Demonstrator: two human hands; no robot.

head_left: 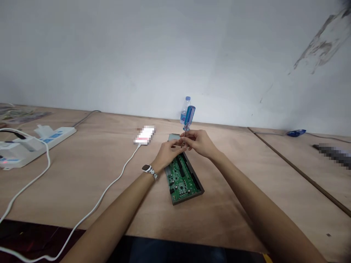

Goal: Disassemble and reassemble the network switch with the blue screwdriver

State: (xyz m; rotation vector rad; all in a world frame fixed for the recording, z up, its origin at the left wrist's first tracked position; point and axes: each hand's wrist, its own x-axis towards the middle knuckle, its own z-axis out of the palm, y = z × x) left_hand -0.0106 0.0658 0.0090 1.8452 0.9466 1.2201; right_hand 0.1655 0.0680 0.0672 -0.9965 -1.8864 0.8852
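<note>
A green circuit board [183,179] in a dark frame lies on the wooden table [95,160], stretching away from me. Both hands meet over its far end. My right hand [200,142] grips the shaft of a screwdriver with a clear blue handle [189,117], which stands upright above the board. My left hand [168,152], with a watch on its wrist, pinches at the screwdriver's lower shaft or tip beside the right fingers. The tip itself is hidden by the fingers.
A phone [145,135] lies left of the board with a white cable [115,182] running toward me. A white power strip [33,144] sits at the far left. A small water bottle [185,109] stands by the wall. A blue object [296,133] lies far right.
</note>
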